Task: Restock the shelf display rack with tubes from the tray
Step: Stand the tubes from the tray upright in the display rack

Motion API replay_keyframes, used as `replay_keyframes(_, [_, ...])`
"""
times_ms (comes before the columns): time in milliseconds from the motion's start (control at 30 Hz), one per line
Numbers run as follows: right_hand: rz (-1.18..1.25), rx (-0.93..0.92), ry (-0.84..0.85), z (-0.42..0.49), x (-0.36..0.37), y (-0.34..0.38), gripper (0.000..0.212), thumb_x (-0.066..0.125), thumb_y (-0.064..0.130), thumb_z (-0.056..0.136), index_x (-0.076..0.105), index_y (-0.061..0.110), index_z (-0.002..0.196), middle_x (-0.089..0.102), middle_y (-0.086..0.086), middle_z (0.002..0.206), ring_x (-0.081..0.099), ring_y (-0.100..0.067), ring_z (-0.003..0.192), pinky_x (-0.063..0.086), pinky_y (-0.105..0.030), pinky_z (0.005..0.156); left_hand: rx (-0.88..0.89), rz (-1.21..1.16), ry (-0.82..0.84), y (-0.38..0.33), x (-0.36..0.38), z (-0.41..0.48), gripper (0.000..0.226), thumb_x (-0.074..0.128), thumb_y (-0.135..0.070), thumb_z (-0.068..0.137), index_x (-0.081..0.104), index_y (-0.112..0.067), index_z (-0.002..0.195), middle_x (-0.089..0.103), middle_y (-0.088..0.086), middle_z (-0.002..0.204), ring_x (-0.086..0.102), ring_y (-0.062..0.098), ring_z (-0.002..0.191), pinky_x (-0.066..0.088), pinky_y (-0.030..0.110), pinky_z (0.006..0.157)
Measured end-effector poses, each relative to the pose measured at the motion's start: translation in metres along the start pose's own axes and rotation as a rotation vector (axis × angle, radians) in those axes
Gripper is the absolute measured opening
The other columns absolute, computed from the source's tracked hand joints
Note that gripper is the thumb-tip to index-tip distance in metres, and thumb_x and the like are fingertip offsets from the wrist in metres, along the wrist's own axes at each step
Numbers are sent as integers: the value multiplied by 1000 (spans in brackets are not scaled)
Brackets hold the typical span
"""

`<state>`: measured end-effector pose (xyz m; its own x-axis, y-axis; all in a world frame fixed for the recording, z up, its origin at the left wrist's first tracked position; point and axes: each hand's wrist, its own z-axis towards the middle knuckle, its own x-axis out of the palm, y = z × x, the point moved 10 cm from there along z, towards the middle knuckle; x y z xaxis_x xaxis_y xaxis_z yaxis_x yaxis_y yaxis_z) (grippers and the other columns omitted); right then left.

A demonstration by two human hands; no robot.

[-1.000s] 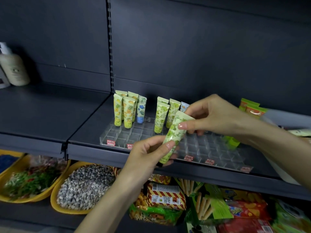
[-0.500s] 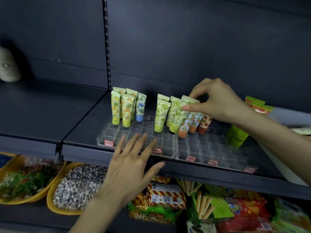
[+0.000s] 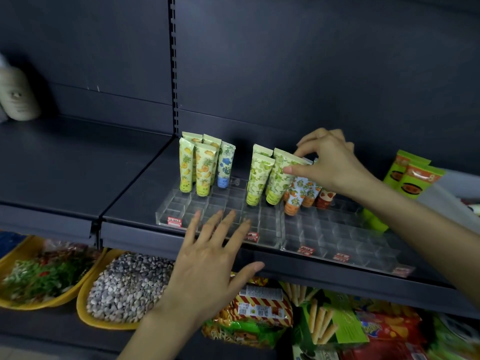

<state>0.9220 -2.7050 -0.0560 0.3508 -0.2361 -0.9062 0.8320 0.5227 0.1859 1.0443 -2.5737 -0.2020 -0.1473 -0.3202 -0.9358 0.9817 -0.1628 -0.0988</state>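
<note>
Now right hand (image 3: pixel 335 162) pinches the green-leaf tube (image 3: pixel 279 180) by its crimp; left hand (image 3: pixel 210 258) fingers spread, empty. Released unseated, it could topple onto orange-print tubes (image 3: pixel 296 196) under those fingers.

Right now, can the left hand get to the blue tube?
Probably yes. The left hand is open over the front edge of the rack, and only empty cells lie between it and the blue tube. The yellow tubes stand to one side, not in the way.
</note>
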Motion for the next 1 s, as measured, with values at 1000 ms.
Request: replay_keyframes(1000, [-39,-66,21,6,17,4,29,75,45,74,72,21,91,52,6,118,33,-18,123,21,-36,96,-29,-62,11,-1,-3,1,68,18,-69,95,46,-27,141,49,3,145,39,23,138,11,50,114])
